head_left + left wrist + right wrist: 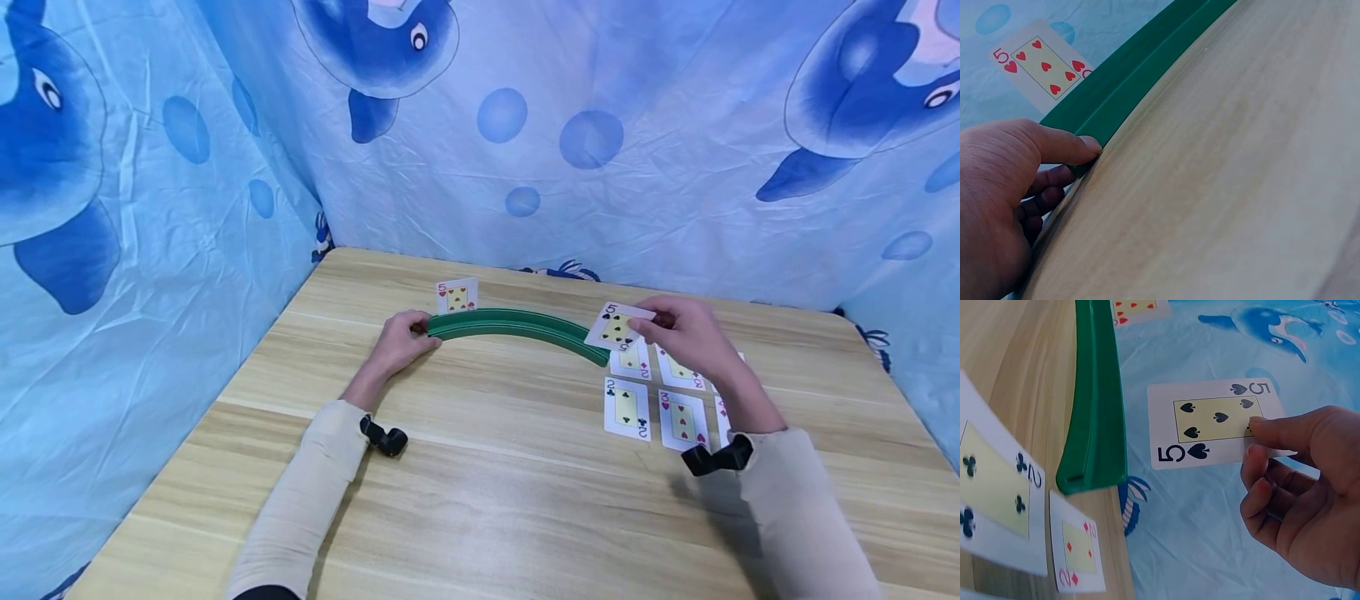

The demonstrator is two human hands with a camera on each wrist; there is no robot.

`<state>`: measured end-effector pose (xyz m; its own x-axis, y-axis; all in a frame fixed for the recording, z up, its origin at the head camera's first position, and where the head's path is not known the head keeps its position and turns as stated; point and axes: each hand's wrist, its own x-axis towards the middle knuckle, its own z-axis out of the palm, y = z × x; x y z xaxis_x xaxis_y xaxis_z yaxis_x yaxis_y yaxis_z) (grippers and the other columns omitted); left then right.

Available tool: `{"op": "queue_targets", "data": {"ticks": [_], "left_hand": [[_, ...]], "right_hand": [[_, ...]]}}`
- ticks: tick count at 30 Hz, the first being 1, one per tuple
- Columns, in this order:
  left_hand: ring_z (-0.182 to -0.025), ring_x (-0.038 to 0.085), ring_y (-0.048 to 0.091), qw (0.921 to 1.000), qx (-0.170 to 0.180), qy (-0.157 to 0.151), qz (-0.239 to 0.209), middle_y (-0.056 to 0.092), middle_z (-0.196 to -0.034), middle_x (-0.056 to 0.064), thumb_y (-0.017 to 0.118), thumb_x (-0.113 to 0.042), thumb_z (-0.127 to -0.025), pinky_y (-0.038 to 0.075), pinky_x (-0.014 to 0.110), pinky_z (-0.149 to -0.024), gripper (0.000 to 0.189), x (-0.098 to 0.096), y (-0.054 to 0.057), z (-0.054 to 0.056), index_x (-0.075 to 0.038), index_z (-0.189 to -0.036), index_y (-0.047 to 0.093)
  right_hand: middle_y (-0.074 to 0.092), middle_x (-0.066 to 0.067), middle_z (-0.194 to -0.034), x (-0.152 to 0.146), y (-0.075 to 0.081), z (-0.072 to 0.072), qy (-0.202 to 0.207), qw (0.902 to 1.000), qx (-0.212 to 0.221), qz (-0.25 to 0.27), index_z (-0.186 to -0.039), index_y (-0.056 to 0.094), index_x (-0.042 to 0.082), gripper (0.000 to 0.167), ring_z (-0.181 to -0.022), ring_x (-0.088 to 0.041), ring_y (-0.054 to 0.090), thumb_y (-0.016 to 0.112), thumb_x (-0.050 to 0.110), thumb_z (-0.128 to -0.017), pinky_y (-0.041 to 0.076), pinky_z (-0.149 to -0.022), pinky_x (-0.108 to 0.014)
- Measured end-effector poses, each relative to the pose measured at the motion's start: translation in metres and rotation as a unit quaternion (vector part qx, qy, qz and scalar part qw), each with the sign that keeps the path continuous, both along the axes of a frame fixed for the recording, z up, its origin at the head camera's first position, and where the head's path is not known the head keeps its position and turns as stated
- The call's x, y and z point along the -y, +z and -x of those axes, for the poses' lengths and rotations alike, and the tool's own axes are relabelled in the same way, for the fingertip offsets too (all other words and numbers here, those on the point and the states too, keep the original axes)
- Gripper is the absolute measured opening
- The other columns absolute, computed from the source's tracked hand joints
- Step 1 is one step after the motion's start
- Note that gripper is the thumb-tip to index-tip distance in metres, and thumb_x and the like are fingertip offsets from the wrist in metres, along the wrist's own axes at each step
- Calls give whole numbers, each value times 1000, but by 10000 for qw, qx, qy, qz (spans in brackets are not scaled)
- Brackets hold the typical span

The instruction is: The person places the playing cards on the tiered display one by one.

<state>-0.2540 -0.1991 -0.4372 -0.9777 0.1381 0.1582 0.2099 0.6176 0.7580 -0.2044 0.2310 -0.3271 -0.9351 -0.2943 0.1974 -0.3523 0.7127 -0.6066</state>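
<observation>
Fingers of the right hand (686, 335) pinch the as-yet unracked five of spades (609, 327) while the left hand (399, 343) grips the green rack (517, 323), the five of hearts (457, 295) apparently seated far left.

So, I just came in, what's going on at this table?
Someone is handling playing cards and a curved green holder. Their left hand pinches the holder's left end, near where a five of hearts stands up. Their right hand holds a five of spades off the table, by the holder's right end. Other cards lie face up near that hand, including the two of clubs and three of hearts.
</observation>
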Motion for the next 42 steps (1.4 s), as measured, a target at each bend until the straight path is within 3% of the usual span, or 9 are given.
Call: {"op": "queue_targets", "data": {"ticks": [5,16,27,35,42], "left_hand": [[-96,30,60,10000,61,19,-30,67,-107,20,75,-10,-86,48,42,-88,26,0,1,-1,2,-108,68],[-96,31,60,9999,73,19,-90,68,-105,20,76,-9,-85,48,41,-89,25,1,0,-1,2,-107,68],[-98,32,61,9999,108,52,6,67,-108,21,76,-10,-85,49,44,-89,28,0,2,-2,3,-109,68],[-97,31,59,9999,140,53,-35,67,-108,20,76,-9,-85,48,42,-90,28,-1,1,0,2,-110,68],[-97,31,60,9999,130,29,-59,67,-107,20,75,-10,-86,48,42,-89,26,-1,1,0,2,-109,68]], "right_hand": [[72,-17,-94,14,1,6,165,9996,153,173,-115,70,3,24,-68,-13,56,62,20,-99,45,-61,-24],[67,-16,-80,50,0,22,504,9983,73,299,-110,72,4,19,-65,-19,54,63,18,-99,41,-59,-25],[71,-18,-110,87,4,36,857,9947,272,497,-116,72,3,24,-75,-21,62,64,16,-98,51,-66,-25],[72,-16,-111,112,8,43,1070,9926,292,497,-115,73,6,21,-78,-21,68,64,15,-98,55,-69,-30],[73,-18,-112,131,9,49,1186,9909,341,541,-119,71,3,24,-85,-32,71,62,12,-98,54,-71,-31]]}}
